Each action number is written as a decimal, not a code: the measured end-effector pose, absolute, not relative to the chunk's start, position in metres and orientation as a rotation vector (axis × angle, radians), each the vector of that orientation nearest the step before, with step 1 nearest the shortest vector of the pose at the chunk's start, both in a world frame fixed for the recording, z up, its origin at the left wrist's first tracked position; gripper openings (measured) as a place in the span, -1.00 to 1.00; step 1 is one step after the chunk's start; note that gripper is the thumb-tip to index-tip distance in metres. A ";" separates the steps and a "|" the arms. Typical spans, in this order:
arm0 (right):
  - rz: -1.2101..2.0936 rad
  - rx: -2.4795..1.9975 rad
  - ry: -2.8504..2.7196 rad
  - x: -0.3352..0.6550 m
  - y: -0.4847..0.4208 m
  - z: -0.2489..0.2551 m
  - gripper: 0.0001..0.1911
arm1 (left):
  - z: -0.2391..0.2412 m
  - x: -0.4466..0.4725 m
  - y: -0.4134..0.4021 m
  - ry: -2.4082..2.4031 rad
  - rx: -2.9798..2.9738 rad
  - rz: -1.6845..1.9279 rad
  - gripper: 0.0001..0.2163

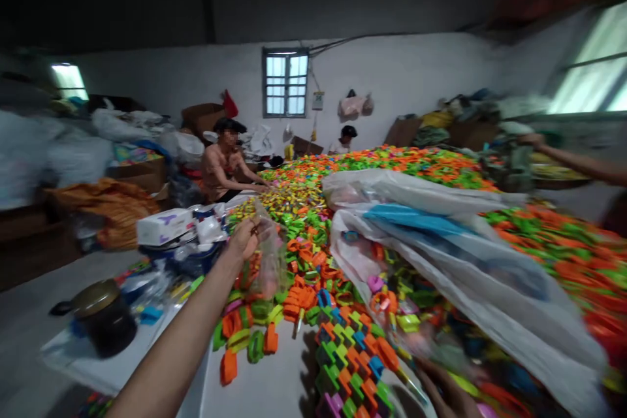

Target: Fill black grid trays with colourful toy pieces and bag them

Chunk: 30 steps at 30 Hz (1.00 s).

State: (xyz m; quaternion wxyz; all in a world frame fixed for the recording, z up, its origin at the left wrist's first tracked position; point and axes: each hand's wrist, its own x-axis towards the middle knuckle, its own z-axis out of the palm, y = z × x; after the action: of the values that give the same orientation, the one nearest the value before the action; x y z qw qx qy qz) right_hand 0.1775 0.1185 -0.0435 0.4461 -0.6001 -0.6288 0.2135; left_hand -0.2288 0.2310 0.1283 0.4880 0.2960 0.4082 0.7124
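Evidently the left hand has its fingers closed on the upper part of a clear plastic bag, held over the near side of a pile of coloured plastic pieces. The right hand is low beside the mouth of a white sack (it is blurred, so whether it grips anything cannot be told). Between the 2 hands, a block of stepped, close-set pieces rests on the white table. Farther left are a dark lidded jar and a white box. Beyond, 1 person in an orange top reaches to the pile; a 2nd person's head shows behind it.
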 end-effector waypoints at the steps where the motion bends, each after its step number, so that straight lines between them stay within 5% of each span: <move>1: 0.579 -1.475 -1.520 0.170 0.124 -0.024 -0.56 | 0.134 -0.211 0.225 0.950 0.778 1.678 -0.91; 6: 0.923 -1.081 -1.483 0.099 0.153 0.059 -0.39 | 0.136 -0.131 0.198 0.864 1.009 1.475 -0.78; 12: 1.259 -0.847 -1.318 0.077 0.149 0.063 -0.53 | 0.116 -0.071 0.189 0.972 1.290 1.363 -0.66; 21: 0.765 -1.173 -1.472 0.118 0.135 0.080 -0.37 | 0.106 -0.027 0.182 1.020 1.573 1.289 -0.65; 25: 0.568 -0.996 -1.625 0.113 0.140 0.105 -0.45 | 0.126 -0.018 0.175 0.946 1.734 0.994 -0.59; 30: 0.282 -0.909 -1.698 0.121 0.150 0.148 -0.39 | 0.166 -0.022 0.182 0.869 1.716 1.073 -0.55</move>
State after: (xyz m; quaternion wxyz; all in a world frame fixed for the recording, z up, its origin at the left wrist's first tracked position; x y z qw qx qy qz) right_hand 0.1212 0.1495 0.1478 0.5627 -0.3862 -0.7211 0.1199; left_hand -0.0217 0.1817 0.1661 0.4525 0.6948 0.3517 0.4345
